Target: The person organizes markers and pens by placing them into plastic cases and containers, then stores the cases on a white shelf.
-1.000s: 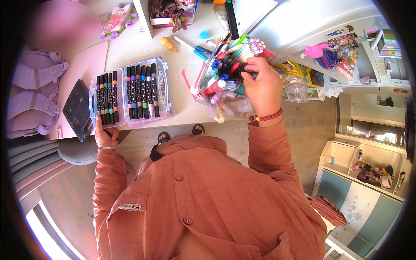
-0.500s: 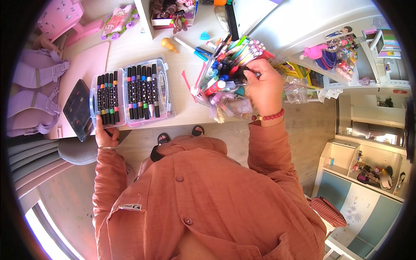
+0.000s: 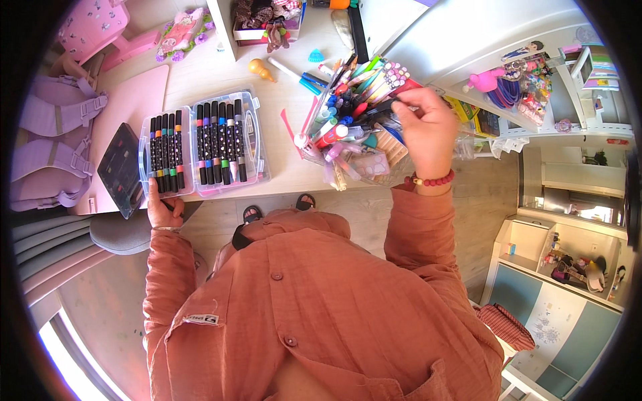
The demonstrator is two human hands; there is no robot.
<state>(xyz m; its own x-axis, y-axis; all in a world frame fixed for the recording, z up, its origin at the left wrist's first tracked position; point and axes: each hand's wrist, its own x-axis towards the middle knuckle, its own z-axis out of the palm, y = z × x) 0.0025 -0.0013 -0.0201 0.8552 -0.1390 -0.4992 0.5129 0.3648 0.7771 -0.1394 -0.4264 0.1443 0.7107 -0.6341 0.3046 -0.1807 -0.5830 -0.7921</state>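
Observation:
A clear plastic marker case (image 3: 263, 137) lies unfolded on the desk, each half holding a row of black dotted markers (image 3: 219, 144) with coloured bands. My left hand (image 3: 162, 208) grips the case's near left corner, thumb on top and fingers curled below the desk edge. Right of the case stands a clear pen holder (image 3: 311, 157) crammed with pens, pencils, a red glue stick (image 3: 332, 136) and other stationery. Over its right side my right hand (image 3: 428, 123) pinches a black marker (image 3: 382, 108), whose lower end is lost among the pens.
A dark flat case (image 3: 120, 170) leans at the desk's left edge, beside a pink mat (image 3: 137, 100). Behind the markers lie an orange gourd-shaped thing (image 3: 261, 69) and loose pens (image 3: 311, 81). A lilac backpack (image 3: 57, 134) hangs at left; a grey stool (image 3: 127, 234) stands below.
My right hand has shifted to the right and slightly back from the pen holder's middle, and more of the black marker shows at its fingertips. My left hand and the case stay put.

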